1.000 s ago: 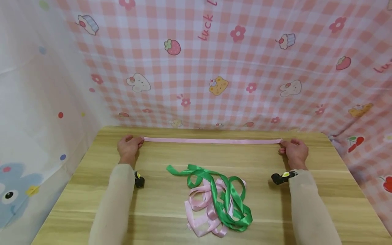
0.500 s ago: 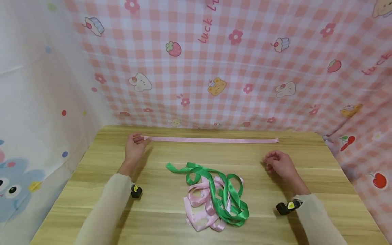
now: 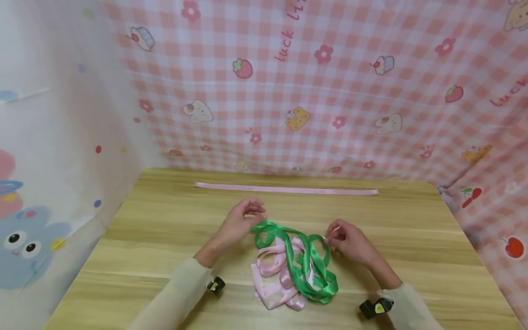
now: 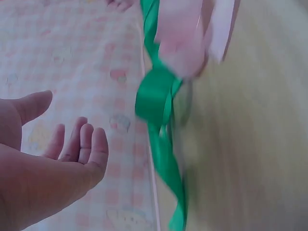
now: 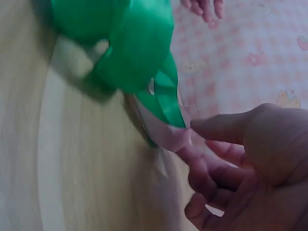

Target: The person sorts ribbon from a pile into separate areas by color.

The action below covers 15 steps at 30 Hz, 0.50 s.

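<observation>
A loose heap of green ribbon [image 3: 307,275] and pink ribbon [image 3: 264,288] lies on the table, the green mostly on top. My left hand [image 3: 246,215] is over the heap's upper left, by the green end. In the left wrist view its thumb and fingers are apart with nothing between them. At the heap's right edge is my right hand [image 3: 348,240]. The right wrist view shows its thumb and forefinger [image 5: 211,127] on either side of a pink ribbon part, with a gap between them. Behind the heap a pink ribbon strip [image 3: 286,189] lies straight.
The wooden table [image 3: 123,256] ends at the back against a pink checked cloth [image 3: 264,91]. A white printed cloth [image 3: 53,137] hangs at the left. A small black camera [image 3: 216,286] sits at the left wrist, another black camera [image 3: 376,308] at the right.
Both hands have let go of the straight pink strip, right first, then left. They have come inward and toward the front, to the ribbon heap. Strip and heap lie as before.
</observation>
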Each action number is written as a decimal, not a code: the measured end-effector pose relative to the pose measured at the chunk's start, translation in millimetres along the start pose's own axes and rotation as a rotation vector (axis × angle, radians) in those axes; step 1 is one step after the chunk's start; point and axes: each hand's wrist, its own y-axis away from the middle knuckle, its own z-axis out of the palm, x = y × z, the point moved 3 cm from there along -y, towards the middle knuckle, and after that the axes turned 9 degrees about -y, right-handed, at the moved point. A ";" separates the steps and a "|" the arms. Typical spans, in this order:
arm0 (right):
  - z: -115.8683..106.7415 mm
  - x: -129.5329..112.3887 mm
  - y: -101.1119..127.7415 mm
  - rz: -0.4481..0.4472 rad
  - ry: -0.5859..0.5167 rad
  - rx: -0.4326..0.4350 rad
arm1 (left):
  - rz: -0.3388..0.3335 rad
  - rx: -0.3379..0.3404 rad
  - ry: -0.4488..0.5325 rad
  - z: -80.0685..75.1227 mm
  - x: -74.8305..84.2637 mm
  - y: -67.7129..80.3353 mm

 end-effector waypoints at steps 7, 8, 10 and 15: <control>6.5 -20.0 6.4 -0.139 -0.092 0.047 | 0.101 -0.138 -0.005 30.6 11.1 9.8; 8.3 -25.6 8.3 -0.163 -0.122 0.038 | 0.119 -0.162 -0.003 34.0 14.0 11.5; 12.8 -37.6 12.0 -0.207 -0.192 -0.005 | 0.151 -0.222 0.011 40.4 19.9 15.1; 26.0 -70.4 22.2 -0.308 -0.454 -0.212 | 0.200 -0.459 0.113 54.1 35.2 25.1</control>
